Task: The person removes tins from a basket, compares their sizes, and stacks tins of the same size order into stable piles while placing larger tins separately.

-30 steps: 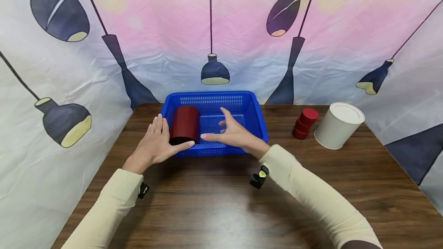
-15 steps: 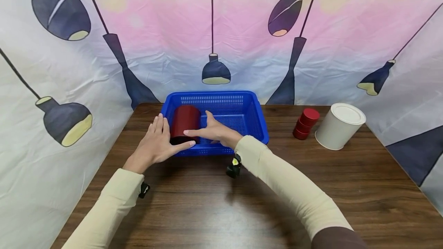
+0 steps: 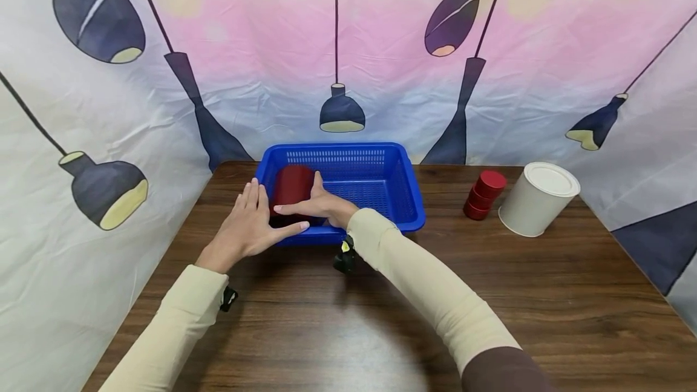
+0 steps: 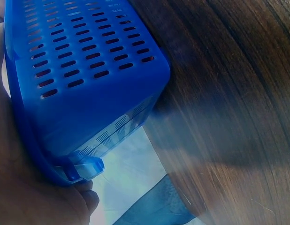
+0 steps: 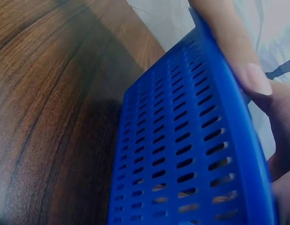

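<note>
A dark red can [image 3: 294,186] lies on its side in the left part of the blue basket [image 3: 407,189]. My left hand [image 3: 247,219] rests at the basket's near left corner, its straight fingers over the left rim and its thumb along the front rim. My right hand [image 3: 321,203] reaches over the front rim to the can's right side. Its thumb crosses the near end of the can and its index finger lies straight along the side; the other fingers are hidden. Both wrist views show mainly the basket's slotted outer wall [image 4: 84,70].
Right of the basket, several small red tins [image 3: 484,194] stand stacked on the wooden table [image 3: 490,277]. Beside them is a white lidded can [image 3: 539,199]. A printed cloth backdrop [image 3: 381,101] hangs right behind the table.
My right hand has moved left inside the basket, from the bare basket floor to the can's right side. The left hand and the can have stayed in place.
</note>
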### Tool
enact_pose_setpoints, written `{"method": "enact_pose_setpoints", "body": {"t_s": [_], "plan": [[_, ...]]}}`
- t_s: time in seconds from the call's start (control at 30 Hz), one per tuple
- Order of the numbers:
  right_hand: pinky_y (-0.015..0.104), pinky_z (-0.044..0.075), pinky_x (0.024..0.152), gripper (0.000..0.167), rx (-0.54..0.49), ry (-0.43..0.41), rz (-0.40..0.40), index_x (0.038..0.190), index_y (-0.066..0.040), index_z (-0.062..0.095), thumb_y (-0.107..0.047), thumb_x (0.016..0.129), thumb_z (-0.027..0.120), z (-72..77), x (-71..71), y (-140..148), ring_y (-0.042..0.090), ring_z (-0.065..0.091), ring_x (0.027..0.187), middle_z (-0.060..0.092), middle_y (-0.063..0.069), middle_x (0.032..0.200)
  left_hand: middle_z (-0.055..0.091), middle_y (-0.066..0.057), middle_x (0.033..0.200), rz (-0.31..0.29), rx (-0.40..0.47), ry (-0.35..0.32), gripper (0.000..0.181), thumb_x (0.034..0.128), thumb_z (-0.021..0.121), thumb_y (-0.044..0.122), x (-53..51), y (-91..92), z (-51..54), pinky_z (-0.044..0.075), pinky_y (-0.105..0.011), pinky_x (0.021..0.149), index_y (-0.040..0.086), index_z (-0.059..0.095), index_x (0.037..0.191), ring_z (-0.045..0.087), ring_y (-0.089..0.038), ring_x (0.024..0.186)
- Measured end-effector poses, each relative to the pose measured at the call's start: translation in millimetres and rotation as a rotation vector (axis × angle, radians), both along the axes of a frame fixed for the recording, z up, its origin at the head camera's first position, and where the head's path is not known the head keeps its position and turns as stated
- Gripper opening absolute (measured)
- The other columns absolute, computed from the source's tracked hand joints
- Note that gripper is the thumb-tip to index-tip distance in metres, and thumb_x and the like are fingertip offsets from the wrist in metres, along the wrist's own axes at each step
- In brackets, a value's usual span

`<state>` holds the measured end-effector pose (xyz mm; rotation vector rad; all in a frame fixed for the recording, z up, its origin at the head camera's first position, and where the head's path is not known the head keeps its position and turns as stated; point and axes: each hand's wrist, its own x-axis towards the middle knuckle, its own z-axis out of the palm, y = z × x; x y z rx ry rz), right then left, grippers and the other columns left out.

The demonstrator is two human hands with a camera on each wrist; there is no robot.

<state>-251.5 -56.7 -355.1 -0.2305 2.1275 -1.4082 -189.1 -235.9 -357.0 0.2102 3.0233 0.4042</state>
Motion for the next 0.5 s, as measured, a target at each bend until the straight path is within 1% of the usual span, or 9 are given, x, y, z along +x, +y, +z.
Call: {"method": "enact_pose_setpoints", "body": {"t_s": [0.2,0.27,0.33,0.43,0.5], "plan": [[0.049,0.032,0.118,0.14,-0.04,-0.017,0.001,0.159,-0.021,-0.024,-0.053,0.077,0.084,-5.2,-4.9,-6.5,0.032,0.031,0.143,0.015,0.012,0.165,-0.012,-0.03,0.164,-0.001,0.0,0.002,0.133,0.082,0.04,0.09,0.8,0.5,0.1,0.002,-0.062,0.12,-0.013,0.001,0.156,-0.01,-0.048,0.151],[0.049,0.032,0.118,0.14,-0.037,-0.024,0.001,0.159,-0.021,-0.024,-0.054,0.077,0.084,-6.1,-5.8,-7.3,0.032,0.031,0.143,0.015,0.012,0.165,-0.012,-0.03,0.164,0.0,0.0,0.002,0.133,0.0818,0.04,0.09,1.2,0.6,0.2,0.001,-0.062,0.12,-0.013,0.001,0.156,-0.01,-0.048,0.151],[0.049,0.031,0.118,0.14,-0.032,-0.031,-0.003,0.159,-0.022,-0.024,-0.054,0.077,0.084,-6.7,-6.6,-7.7,0.032,0.03,0.144,0.012,0.011,0.167,-0.012,-0.03,0.164,0.0,-0.001,0.002,0.133,0.0817,0.04,0.09,1.7,0.6,0.1,0.002,-0.062,0.12,-0.013,0.001,0.156,-0.01,-0.048,0.151],[0.054,0.03,0.118,0.14,-0.015,-0.04,-0.002,0.159,-0.025,-0.025,-0.056,0.076,0.084,-7.0,-7.3,-7.8,0.033,0.028,0.146,0.008,0.009,0.168,-0.012,-0.03,0.164,0.002,0.002,0.004,0.133,0.0818,0.04,0.09,1.7,0.5,0.1,0.002,-0.062,0.12,-0.012,0.001,0.156,-0.01,-0.048,0.151],[0.058,0.029,0.117,0.139,-0.007,-0.044,-0.002,0.159,-0.027,-0.024,-0.057,0.076,0.083,-7.0,-7.7,-7.5,0.035,0.029,0.146,0.009,0.009,0.168,-0.012,-0.029,0.164,0.003,0.004,0.005,0.133,0.0816,0.04,0.09,1.5,0.3,-0.1,0.001,-0.062,0.12,-0.012,0.001,0.156,-0.01,-0.048,0.151]]}}
